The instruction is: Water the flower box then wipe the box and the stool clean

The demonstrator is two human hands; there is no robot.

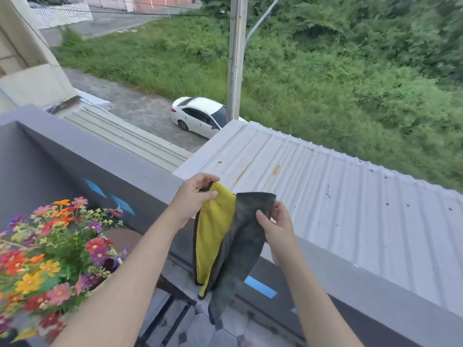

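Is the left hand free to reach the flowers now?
Probably not yet. The left hand and the right hand both pinch the top of the cloth. The flowers lie near, with nothing between.

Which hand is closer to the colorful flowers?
Left. The left hand pinches the cloth nearer the flowers; the right hand holds the cloth's far side.
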